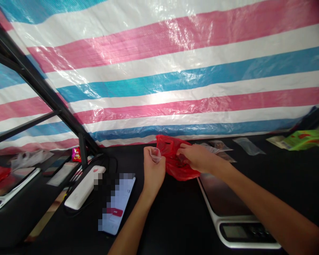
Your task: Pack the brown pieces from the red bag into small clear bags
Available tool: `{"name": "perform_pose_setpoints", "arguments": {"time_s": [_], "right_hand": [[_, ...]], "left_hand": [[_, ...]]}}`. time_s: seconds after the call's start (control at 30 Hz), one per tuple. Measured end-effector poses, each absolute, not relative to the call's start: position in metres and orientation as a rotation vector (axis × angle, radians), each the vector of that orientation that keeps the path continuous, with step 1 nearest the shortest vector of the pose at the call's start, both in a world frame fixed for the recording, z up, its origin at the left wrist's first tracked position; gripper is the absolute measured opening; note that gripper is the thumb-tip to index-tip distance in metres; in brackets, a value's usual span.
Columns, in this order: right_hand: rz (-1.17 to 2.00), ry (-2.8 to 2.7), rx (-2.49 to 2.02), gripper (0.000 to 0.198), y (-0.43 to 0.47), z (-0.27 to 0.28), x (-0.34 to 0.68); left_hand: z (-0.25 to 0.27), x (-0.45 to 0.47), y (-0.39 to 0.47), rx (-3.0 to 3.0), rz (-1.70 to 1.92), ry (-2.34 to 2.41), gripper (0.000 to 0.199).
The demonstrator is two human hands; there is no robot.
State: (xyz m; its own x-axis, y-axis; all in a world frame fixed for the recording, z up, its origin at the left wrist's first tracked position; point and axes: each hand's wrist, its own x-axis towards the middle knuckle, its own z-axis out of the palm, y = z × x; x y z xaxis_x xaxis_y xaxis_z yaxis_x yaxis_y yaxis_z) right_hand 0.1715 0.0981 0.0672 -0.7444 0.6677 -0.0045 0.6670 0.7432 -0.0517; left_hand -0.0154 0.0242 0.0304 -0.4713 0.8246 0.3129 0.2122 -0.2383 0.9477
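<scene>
My left hand [153,171] is closed around a small clear plastic bag [155,154], whose mouth gapes above the fingers. Just right of it lies a thin red plastic bag [179,171], crumpled and spread on the black table. My right hand [194,154] reaches over the red bag from the right, its fingers bent together at the bag's opening. What those fingertips pinch, if anything, is hidden. Under my right forearm, a kitchen scale [223,198] with a dark plate and white rim is partly covered.
Left of my arm lie a phone [119,202] with a lit screen and a white power strip [85,187] with cables. Clear bags [248,146] and a green packet [303,140] lie at the back right. Another scale [14,189] stands far left, past a black metal frame [42,92].
</scene>
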Motion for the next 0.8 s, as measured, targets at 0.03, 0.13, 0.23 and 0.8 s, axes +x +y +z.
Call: {"name": "perform_pose_setpoints", "arguments": {"time_s": [0.03, 0.13, 0.23, 0.8], "right_hand": [[0.079, -2.909, -1.132, 0.03, 0.098, 0.068, 0.173], [0.085, -2.895, -1.144, 0.034, 0.098, 0.07, 0.176], [0.077, -2.914, -1.173, 0.036, 0.095, 0.072, 0.177], [0.191, -2.998, -1.261, 0.023, 0.073, 0.098, 0.181]], "left_hand": [[0.032, -0.016, 0.023, 1.261, 1.774, 1.588, 0.024], [0.034, -0.018, 0.019, 1.299, 1.699, 1.761, 0.017], [0.036, -0.02, 0.015, 1.309, 1.367, 2.011, 0.011], [0.015, -0.013, 0.024, 1.133, 1.545, 1.693, 0.03]]}}
